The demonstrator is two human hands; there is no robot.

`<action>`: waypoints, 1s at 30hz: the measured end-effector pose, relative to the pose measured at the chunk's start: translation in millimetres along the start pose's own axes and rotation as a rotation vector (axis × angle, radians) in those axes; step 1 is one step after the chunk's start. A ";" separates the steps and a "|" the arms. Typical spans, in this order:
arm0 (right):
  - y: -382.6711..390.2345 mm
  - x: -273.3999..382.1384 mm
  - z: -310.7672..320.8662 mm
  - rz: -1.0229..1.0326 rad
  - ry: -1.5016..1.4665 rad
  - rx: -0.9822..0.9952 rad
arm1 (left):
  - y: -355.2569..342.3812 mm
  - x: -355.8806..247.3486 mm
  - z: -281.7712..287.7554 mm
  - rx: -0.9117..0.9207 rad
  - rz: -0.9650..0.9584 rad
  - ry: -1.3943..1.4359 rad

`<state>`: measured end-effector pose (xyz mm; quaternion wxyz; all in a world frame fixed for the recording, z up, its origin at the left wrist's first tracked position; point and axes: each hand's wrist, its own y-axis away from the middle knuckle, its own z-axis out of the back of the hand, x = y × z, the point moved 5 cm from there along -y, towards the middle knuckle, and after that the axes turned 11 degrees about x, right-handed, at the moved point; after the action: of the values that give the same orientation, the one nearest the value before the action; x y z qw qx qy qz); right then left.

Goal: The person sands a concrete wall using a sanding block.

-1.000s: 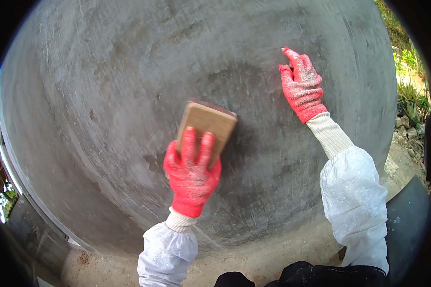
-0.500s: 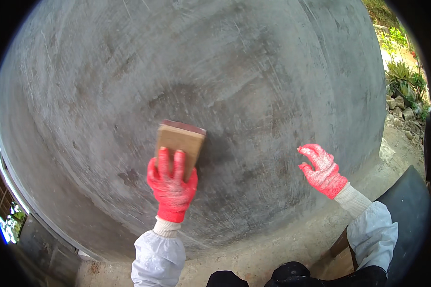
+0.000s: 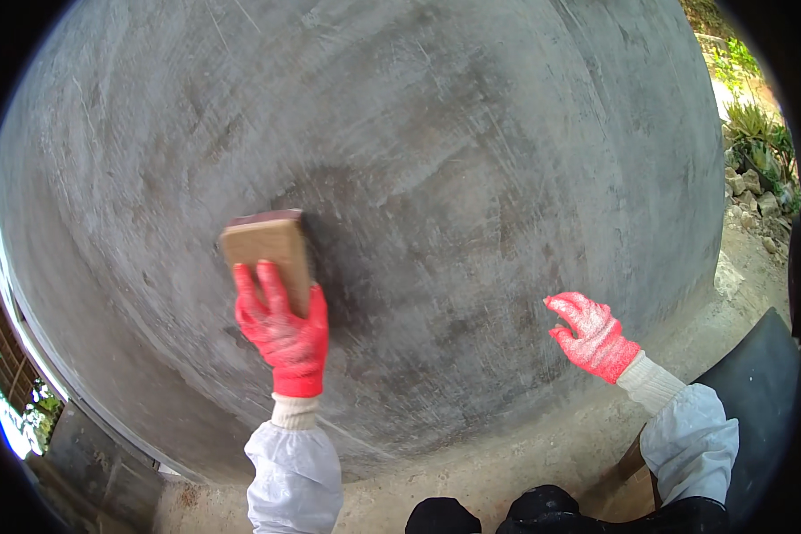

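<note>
Wooden float [image 3: 267, 254], a flat tan block with a dark upper edge, is pressed flat against the grey plastered wall [image 3: 472, 160], left of the picture's centre. It is pinned there by the left hand [image 3: 283, 331], which is covered by a red glove; the extended fingers [image 3: 271, 289] are laid over the block's lower half, only slightly spread, while the upper half of the block stands clear above the fingertips. A darker, damp-looking patch of the wall is seen just right of the block. The left forearm rises nearly straight up from the lower edge, wrapped in a white sleeve [image 3: 292, 476] with a pale knitted cuff.

Further right, the right hand [image 3: 592, 336], also red-gloved, is held near the wall's lower part with nothing in it, the fingers loosely open and pointed up and to the left; whether the wall is touched cannot be told. Its forearm enters from the lower right. Sandy ground [image 3: 507, 463] is seen below the wall, and green plants [image 3: 761, 133] at the far right.
</note>
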<state>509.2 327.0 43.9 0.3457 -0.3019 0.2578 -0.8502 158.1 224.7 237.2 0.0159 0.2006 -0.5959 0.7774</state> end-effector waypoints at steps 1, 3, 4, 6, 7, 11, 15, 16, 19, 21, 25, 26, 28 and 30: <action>2.0 -3.4 -3.5 -0.002 0.000 0.023 | 16.2 -27.2 -4.6 0.066 -0.192 0.023; 11.2 -13.0 -11.0 -0.020 0.037 0.072 | 48.7 -70.4 -14.6 0.351 -0.615 0.035; 13.4 -16.2 -11.5 -0.013 0.032 0.079 | 46.8 -68.4 -11.7 0.358 -0.609 0.030; 17.0 -22.7 -8.1 -0.034 0.057 0.097 | 27.0 -53.0 -7.0 0.307 -0.479 0.000; 16.3 -24.0 -8.2 -0.034 0.058 0.099 | 14.4 -31.4 -3.8 0.234 -0.328 0.007; 10.6 -33.7 -6.5 -0.135 -0.044 0.014 | -31.0 43.6 9.9 -0.052 0.449 0.029; 11.6 -43.4 -6.4 -0.185 -0.177 -0.066 | -18.8 -25.6 1.4 0.039 0.060 0.001; 12.2 -42.7 -4.3 -0.178 -0.195 -0.105 | -5.7 -56.0 -0.1 0.095 -0.087 0.028; 17.4 -49.6 -2.7 -0.219 -0.283 -0.151 | 20.9 -101.9 -15.7 0.292 -0.415 0.081; 18.0 -47.9 -0.3 -0.205 -0.275 -0.166 | 14.4 -95.7 -11.7 0.295 -0.392 0.100; 15.0 -52.1 -0.6 -0.242 -0.308 -0.177 | -32.1 -31.2 -1.3 0.012 0.204 0.056; 13.6 -54.3 -0.3 -0.264 -0.334 -0.182 | -35.3 -36.0 -2.0 0.011 0.208 0.063; 16.7 -54.6 0.2 -0.279 -0.336 -0.199 | -39.7 -54.5 -5.7 0.002 0.248 0.072; 18.5 -56.8 4.5 -0.280 -0.332 -0.218 | -28.3 -113.8 -13.7 0.097 -0.064 0.156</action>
<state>553.2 356.6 15.9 0.2275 -0.5060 0.2434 -0.7956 266.2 270.0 222.7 0.0776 0.1590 -0.5477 0.8177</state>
